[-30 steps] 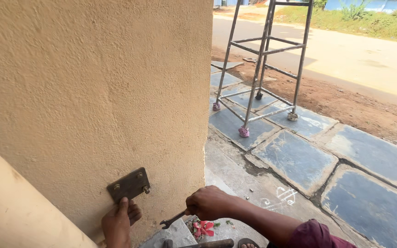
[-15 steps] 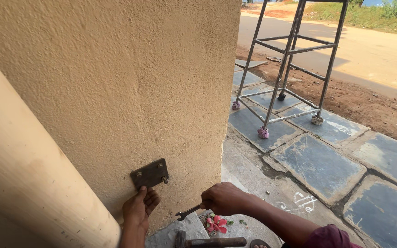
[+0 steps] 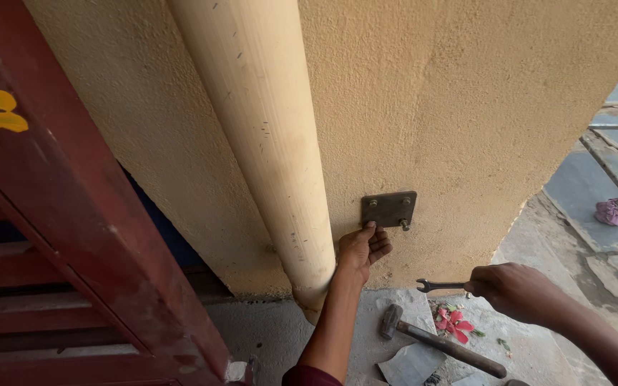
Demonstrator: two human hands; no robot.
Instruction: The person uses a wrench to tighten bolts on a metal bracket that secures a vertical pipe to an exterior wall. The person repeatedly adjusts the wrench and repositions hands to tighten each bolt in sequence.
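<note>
A dark metal plate [image 3: 389,209] with bolts is fixed low on the rough tan wall [image 3: 466,107]. My left hand [image 3: 361,249] reaches up from below, its fingertips touching the plate's lower left corner. My right hand [image 3: 511,289] is closed around a small open-ended wrench [image 3: 438,286], held level to the right of and below the plate, its jaw pointing left. A hammer [image 3: 439,341] lies on the concrete floor beneath my hands, beside a pink flower [image 3: 454,324].
A thick cream pipe [image 3: 266,136] runs down the wall just left of the plate. A dark red door frame [image 3: 73,207] fills the left. Stone paving [image 3: 609,179] and a scaffold leg with a pink-wrapped foot [image 3: 611,211] lie at the right.
The view has swung left, bringing the pipe to the middle and the red frame into sight. My right hand with the wrench has drawn away to the right of the plate.
</note>
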